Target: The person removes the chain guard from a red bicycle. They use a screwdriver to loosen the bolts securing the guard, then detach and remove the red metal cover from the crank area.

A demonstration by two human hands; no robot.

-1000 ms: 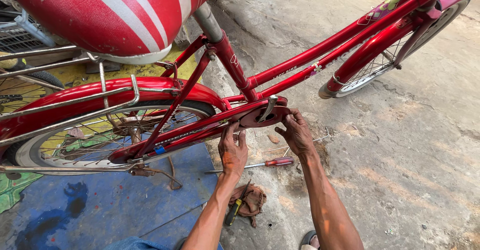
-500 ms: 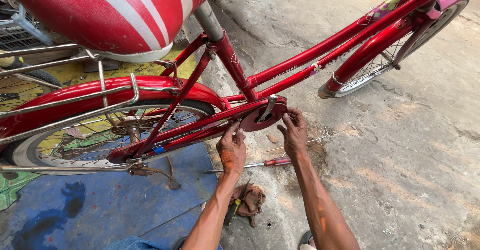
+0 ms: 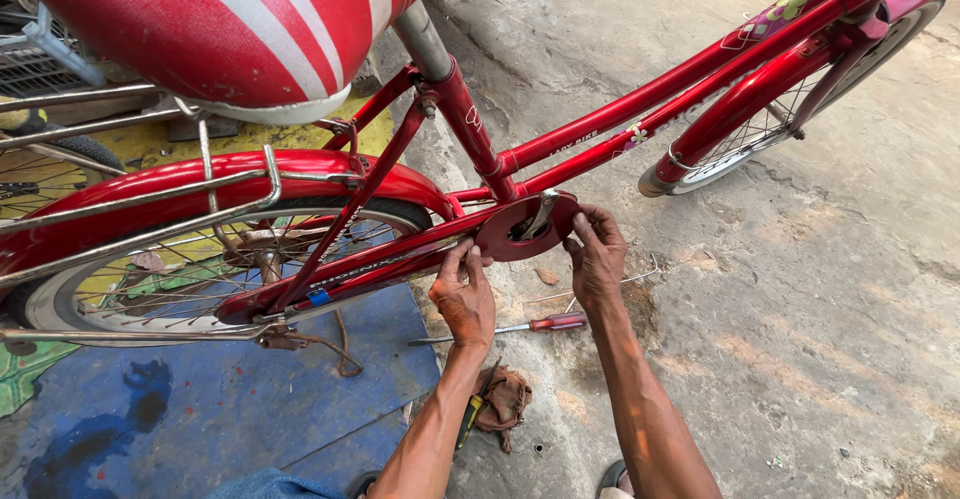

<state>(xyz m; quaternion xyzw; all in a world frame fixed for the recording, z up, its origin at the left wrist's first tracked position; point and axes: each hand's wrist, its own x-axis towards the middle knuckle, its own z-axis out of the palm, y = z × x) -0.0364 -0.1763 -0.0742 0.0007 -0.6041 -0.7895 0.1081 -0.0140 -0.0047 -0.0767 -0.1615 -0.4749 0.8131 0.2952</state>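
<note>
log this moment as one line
left hand: on chain guard | right hand: gripping guard's round end | screwdriver: on ground

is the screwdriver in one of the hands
No, the screwdriver lies on the ground between the left hand and right hand, touching neither.

Rough grey concrete ground (image 3: 800, 339) carries the red bicycle (image 3: 620, 129), standing on its wheels. A red-handled screwdriver (image 3: 530, 325) lies on the concrete, near a crumpled brown rag (image 3: 503, 399). A blue painted mat (image 3: 230, 409) covers the ground under the rear wheel (image 3: 190, 279).
</note>
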